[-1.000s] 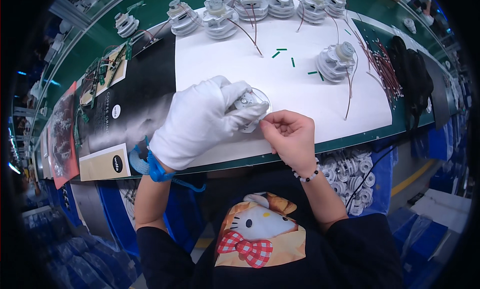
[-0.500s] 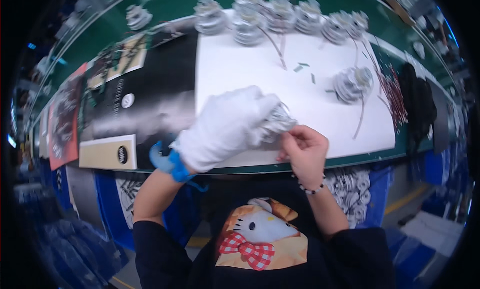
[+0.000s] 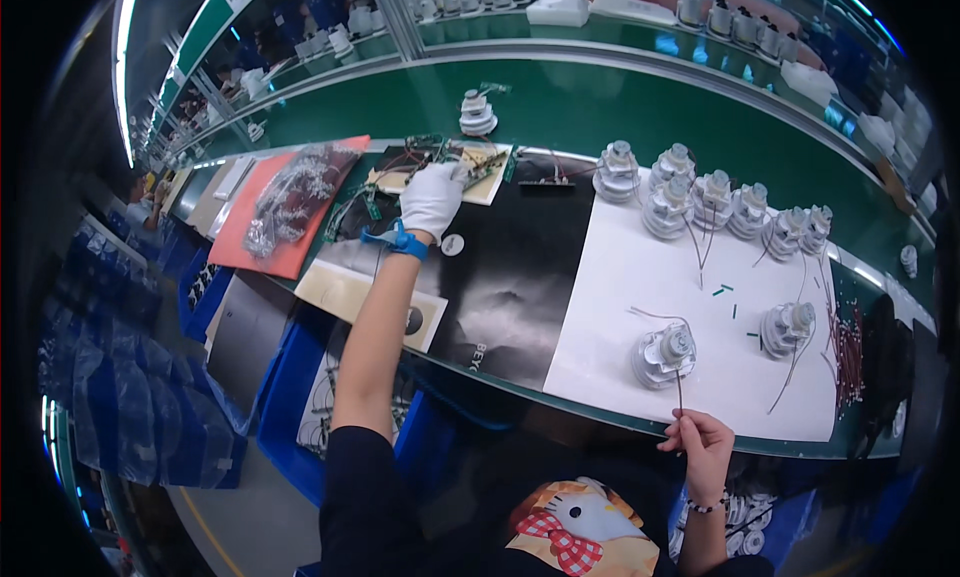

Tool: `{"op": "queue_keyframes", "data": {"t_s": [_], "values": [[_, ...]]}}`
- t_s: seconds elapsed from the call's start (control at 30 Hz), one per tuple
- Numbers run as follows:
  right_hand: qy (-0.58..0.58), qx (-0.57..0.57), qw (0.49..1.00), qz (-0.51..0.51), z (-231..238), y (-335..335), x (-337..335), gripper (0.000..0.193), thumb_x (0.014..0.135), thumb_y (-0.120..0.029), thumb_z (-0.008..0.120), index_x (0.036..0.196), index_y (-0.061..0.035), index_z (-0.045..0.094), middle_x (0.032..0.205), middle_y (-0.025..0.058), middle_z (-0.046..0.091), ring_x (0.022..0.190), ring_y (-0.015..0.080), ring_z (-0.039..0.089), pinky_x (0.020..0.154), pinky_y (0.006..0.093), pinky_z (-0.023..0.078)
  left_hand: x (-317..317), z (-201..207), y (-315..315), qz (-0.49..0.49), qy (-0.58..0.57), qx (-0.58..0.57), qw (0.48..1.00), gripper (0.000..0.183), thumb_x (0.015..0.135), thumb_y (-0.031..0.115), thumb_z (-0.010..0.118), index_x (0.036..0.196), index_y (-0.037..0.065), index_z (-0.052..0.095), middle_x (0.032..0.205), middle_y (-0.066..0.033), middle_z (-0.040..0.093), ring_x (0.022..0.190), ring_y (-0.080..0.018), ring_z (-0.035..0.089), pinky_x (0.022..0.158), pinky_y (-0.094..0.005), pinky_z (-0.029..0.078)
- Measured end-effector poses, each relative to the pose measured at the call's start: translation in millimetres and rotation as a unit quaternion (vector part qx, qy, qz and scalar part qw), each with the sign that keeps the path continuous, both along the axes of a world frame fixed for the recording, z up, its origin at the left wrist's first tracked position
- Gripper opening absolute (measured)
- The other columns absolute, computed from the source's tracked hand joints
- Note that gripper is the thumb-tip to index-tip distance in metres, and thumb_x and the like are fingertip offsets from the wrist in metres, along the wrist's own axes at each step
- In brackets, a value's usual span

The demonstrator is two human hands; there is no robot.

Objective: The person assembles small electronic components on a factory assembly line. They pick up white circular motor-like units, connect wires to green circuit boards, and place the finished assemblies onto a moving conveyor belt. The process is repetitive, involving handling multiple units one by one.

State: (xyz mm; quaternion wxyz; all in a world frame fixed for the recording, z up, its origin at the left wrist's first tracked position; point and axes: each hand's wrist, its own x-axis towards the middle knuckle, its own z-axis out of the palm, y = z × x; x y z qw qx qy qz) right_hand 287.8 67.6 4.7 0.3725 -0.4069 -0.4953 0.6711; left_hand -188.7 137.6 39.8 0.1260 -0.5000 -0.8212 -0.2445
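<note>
My left hand, in a white glove with a blue wrist strap, reaches to the far left. Its fingers are closed among small green circuit boards with wires; what they grip is hidden. My bare right hand pinches a thin brown wire at the table's front edge. That wire runs up to a white, round, motor-like unit standing on the white sheet. Another such unit stands to its right, its wires lying loose.
Several similar units stand along the sheet's far edge. Small green bits lie on the sheet, and a bundle of dark red wires is at the right. A clear bag of parts rests on an orange sheet at the left.
My left hand has let go of the unit and moved far left to the circuit boards. The unit now stands on the white sheet. The view has swung left.
</note>
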Motion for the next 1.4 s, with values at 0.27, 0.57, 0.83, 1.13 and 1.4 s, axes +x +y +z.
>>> {"op": "queue_keyframes", "data": {"t_s": [0.27,0.57,0.83,1.13,1.4], "values": [[0.036,-0.074,0.996,0.035,8.6,-1.9,5.8,0.014,0.083,0.001,0.056,0.095,0.0086,0.06,0.079,0.0135,0.063,0.062,0.0148,0.061,0.057,0.0268,0.055,-6.2,-15.4,39.8,0.069,-0.091,-0.17,0.979,0.042,0.073,0.043,0.061,0.088,0.004,0.067,0.086,-0.0176,0.065,0.085,-0.0322,0.062,0.076,-0.0375,0.048],[0.031,-0.143,0.973,0.181,5.9,-7.6,12.8,0.007,0.081,0.003,0.059,0.084,0.0086,0.059,0.081,0.0124,0.061,0.065,0.014,0.062,0.055,0.0246,0.055,64.9,8.1,-47.3,-0.059,-0.29,-0.19,0.936,0.027,0.085,0.027,0.057,0.07,0.004,0.054,0.062,0.0001,0.052,0.053,-0.0089,0.047,0.048,-0.0251,0.038],[0.133,-0.144,0.956,0.22,17.5,-4.7,-10.3,0.006,0.08,0.007,0.058,0.086,0.0084,0.056,0.078,0.0135,0.063,0.06,0.0131,0.062,0.053,0.0216,0.051,199.4,30.0,-109.1,-0.171,-0.625,-0.203,0.734,0.018,0.09,0.018,0.047,0.098,0.001,0.048,0.065,-0.0039,0.057,0.048,-0.0069,0.053,0.039,-0.0153,0.036],[0.003,0.216,0.976,-0.041,-5.3,-18.8,-62.2,0.007,0.071,0.008,0.066,0.077,0.0035,0.064,0.079,0.0037,0.059,0.048,0.0008,0.042,0.044,0.0155,0.031,247.3,6.4,-137.4,-0.168,-0.592,-0.226,0.755,0.019,0.088,0.013,0.05,0.097,-0.002,0.056,0.064,-0.009,0.062,0.045,-0.0097,0.056,0.044,-0.0229,0.044],[-0.041,0.261,0.962,-0.063,-11.1,-20.6,-65.4,0.01,0.068,0.008,0.068,0.076,0.0028,0.064,0.076,0.0039,0.058,0.044,-0.0003,0.035,0.04,0.0165,0.024,257.0,3.0,-149.5,-0.24,-0.471,-0.132,0.839,0.016,0.087,0.011,0.053,0.095,-0.001,0.058,0.065,-0.0058,0.062,0.048,-0.0063,0.055,0.043,-0.0202,0.043]]}}
